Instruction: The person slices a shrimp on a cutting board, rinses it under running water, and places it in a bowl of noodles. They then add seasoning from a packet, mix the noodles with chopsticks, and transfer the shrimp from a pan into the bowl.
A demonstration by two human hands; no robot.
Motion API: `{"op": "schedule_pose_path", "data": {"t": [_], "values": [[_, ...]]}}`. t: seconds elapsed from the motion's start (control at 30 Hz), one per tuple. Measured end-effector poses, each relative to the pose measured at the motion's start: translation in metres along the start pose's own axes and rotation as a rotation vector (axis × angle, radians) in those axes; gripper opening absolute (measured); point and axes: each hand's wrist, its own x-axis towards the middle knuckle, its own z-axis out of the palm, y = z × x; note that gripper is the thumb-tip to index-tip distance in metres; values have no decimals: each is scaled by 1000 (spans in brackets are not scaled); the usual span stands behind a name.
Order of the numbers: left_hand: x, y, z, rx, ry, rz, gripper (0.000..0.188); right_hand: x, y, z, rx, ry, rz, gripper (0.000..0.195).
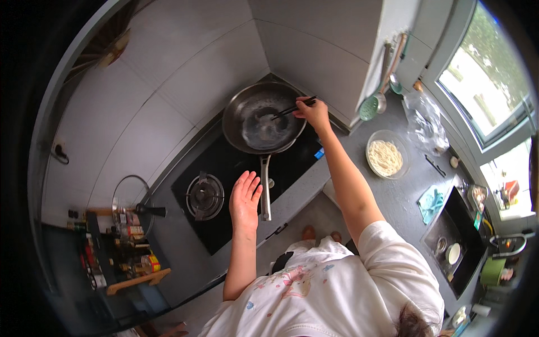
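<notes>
A steel frying pan [236,122] with liquid in its bottom sits on the far part of the black gas hob [181,185]. My right hand [312,113] grips dark chopsticks [287,112] at the pan's right rim, their tips low inside the pan. Beside the pan's metal handle [265,189], my left hand [245,200] is palm up, fingers extended, holding nothing. The handle points back toward my body. To the right of my right forearm, a clear bowl [405,162] of pale noodles [385,158] stands on the grey countertop.
A second burner [205,196] lies left of my left hand. A glass lid [134,185] and a rack of jars and bottles [139,282] stand farther left. At right are hanging ladles [369,108], a plastic bag [425,122], a teal cloth [430,204] and a sink [457,236] holding a small bowl [453,253].
</notes>
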Motion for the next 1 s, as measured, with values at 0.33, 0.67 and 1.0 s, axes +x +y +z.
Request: {"op": "schedule_pose_path", "data": {"t": [0.33,0.67,1.0], "values": [[39,-153,63,184,-225,-219,35,-81,-1,-95,420,229,103,19],[84,-374,170,162,-505,-574,75,-286,-65,-215,735,544,47,24],[44,-379,200,189,-441,-504,79,-575,-90,-388,558,1235,-249,29]]}}
